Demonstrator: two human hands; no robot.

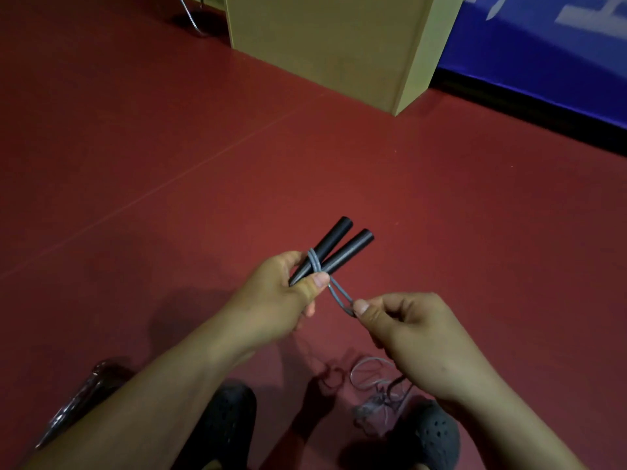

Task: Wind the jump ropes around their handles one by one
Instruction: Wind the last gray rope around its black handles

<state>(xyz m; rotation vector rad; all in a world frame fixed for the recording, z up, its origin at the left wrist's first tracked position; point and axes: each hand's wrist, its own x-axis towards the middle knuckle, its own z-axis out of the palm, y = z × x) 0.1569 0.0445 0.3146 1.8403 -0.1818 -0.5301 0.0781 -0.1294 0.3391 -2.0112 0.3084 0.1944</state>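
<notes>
Your left hand (271,296) is holding two black handles (334,249) side by side, up in the air over the red floor (169,147). Your thumb is pressing across them near their thin ends, and your other fingers are curling around behind them. The fat ends of the handles are pointing up and away from you, to the right.

A gray rope (334,290) is going around both handles in a couple of tight turns, just past your left thumb. From there two strands of it are running down and to the right, to your right hand (407,330). That hand is pinching the rope between the thumb and the first finger, and the rest of its fingers are curling in loosely. The rope between your two hands is looking pulled straight.

Down by your feet, more ropes are lying loose on the floor. A pale one (369,374) is making a round loop just under your right wrist, and a dark red one (327,378) is lying in curls just beside it, on its left. You cannot tell from here where their ends are going.

You are wearing dark shoes (431,435) with little holes in them. A shiny dark thing (81,398) is lying on the floor on your left. A tan box (325,42) is standing on the floor far ahead, and a blue banner (543,52) is standing to its right.
</notes>
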